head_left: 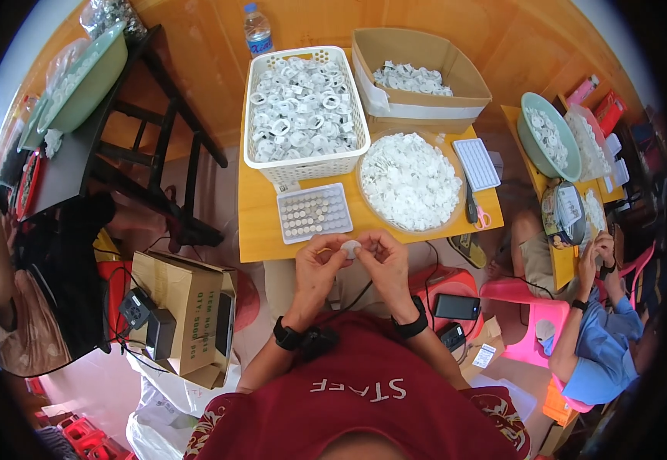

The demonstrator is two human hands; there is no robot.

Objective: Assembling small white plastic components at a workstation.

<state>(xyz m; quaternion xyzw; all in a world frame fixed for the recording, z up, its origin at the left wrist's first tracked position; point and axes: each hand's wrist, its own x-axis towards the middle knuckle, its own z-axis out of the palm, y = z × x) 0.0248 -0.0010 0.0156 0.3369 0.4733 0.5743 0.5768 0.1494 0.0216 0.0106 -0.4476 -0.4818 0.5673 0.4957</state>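
Between my fingertips is a small round whitish piece [351,248], held in front of the yellow table's near edge. My left hand [320,263] pinches it from one side and my right hand [382,264] from the other. Just beyond my left hand lies a white tray [336,201] with rows of round cavities, part of them filled with small round beige pieces. A white perforated basket [310,165] heaped with white ring-shaped plastic parts stands behind the tray. Right of it, a round shallow container [363,184] is piled with small white pieces.
An open cardboard box [418,111] with white parts, a water bottle [257,31], another cavity tray [477,164] and pink-handled scissors [484,218] are on the table [260,245]. A carton [172,307] stands left on the floor. Co-workers sit at tables on both sides.
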